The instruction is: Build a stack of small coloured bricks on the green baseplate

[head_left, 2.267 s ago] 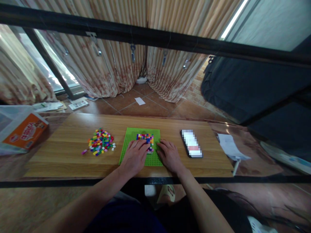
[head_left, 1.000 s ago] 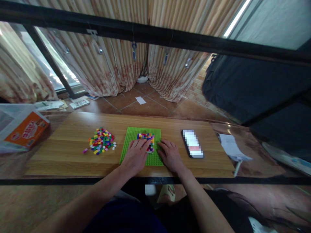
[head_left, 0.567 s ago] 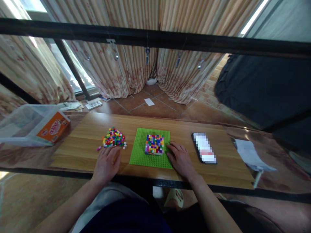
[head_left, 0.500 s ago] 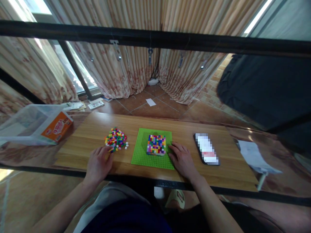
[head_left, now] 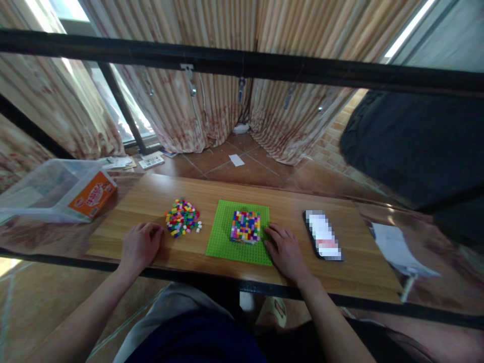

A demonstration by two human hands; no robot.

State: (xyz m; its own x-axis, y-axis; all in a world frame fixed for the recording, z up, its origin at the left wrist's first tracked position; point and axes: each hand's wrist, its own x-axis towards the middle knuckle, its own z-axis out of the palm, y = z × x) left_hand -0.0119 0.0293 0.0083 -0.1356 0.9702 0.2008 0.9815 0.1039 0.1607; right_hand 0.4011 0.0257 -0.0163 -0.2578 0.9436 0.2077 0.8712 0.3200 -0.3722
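A square block built of many small coloured bricks (head_left: 245,226) stands on a green studded baseplate (head_left: 219,247). My right hand (head_left: 286,252) rests at the baseplate's right edge, its fingers stretched out and apart, close to the block but holding nothing. Left of the baseplate lies a loose pile of small multicoloured bricks (head_left: 182,218). Just beside that pile, on its near left side, is my left hand (head_left: 141,246), with thumb and fingers drawn together. Whatever is between those fingertips is too small or hidden to name.
A phone (head_left: 323,235) lies on the wooden board (head_left: 181,264), right of my right hand. Beyond its left end sits a clear plastic bin (head_left: 56,191) with an orange label. Papers (head_left: 401,249) lie past the right end. A dark metal bar (head_left: 242,60) crosses above.
My left hand has drawn back leftward from the brick pile, and its fingers have come together. My right hand stays at the baseplate's edge. The whole view has shifted slightly.
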